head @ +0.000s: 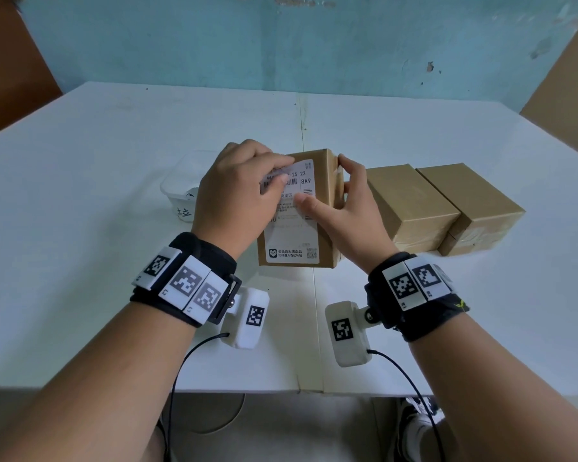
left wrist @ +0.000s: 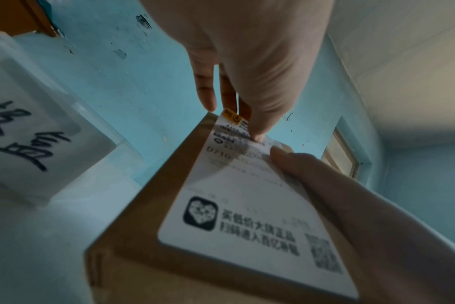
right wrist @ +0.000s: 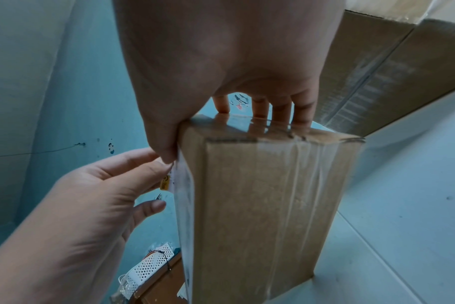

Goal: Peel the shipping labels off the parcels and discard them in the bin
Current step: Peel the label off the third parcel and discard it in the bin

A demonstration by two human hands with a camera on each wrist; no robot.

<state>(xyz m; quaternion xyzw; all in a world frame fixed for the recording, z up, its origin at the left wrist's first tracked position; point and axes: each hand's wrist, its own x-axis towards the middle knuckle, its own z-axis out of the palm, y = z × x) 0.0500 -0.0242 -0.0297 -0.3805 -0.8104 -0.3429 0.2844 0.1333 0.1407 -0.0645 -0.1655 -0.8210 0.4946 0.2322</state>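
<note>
We are pinching the label (head: pixel 292 208)'s 11 o'clock corner with our left hand (head: pixel 237 191), best peeling low and slowly, while our right hand (head: pixel 354 208) is gripping the parcel (head: pixel 327 195) firmly.

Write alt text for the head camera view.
A left hand peels the top corner of a white label off a cardboard box, which the right hand steadies on a white table. Two more boxes sit right; a clear bin left.
</note>
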